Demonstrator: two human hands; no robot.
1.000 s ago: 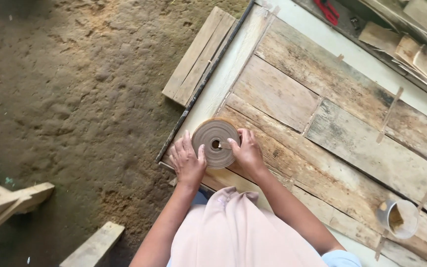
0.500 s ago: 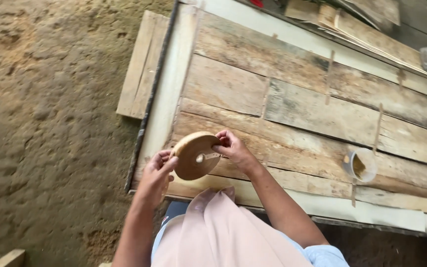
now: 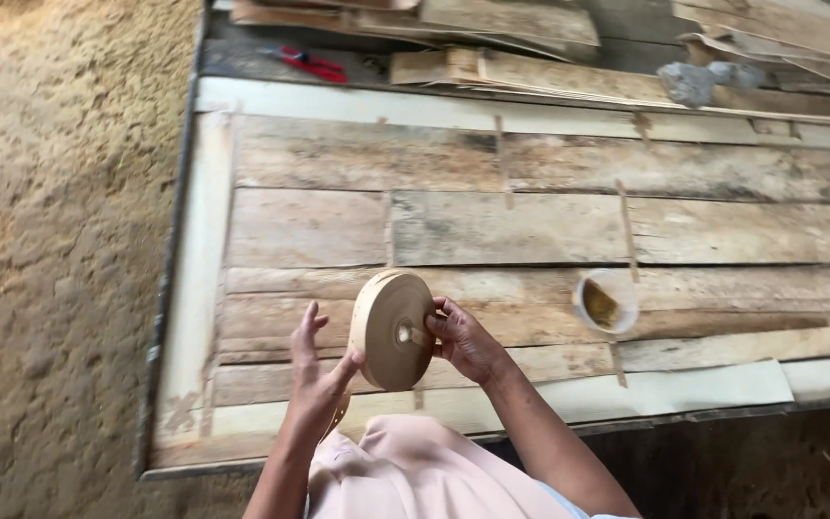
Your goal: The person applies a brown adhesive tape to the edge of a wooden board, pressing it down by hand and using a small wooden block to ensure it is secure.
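Over a worn plank table [image 3: 338, 231] beside a sawdust floor [image 3: 50, 240], the right hand [image 3: 468, 341] grips a tape roll [image 3: 393, 330] by its core while the open left hand [image 3: 317, 370] steadies its edge, near a small cup [image 3: 607, 301].

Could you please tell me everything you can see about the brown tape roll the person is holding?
The tape roll is a flat, round disc of tan, paper-like tape wound around a small central hole. It is held on edge above the plank table, its face turned toward the camera. The right hand grips it at the core, while the left hand touches its lower left rim with open fingers. A loose end seems to hang below that hand.
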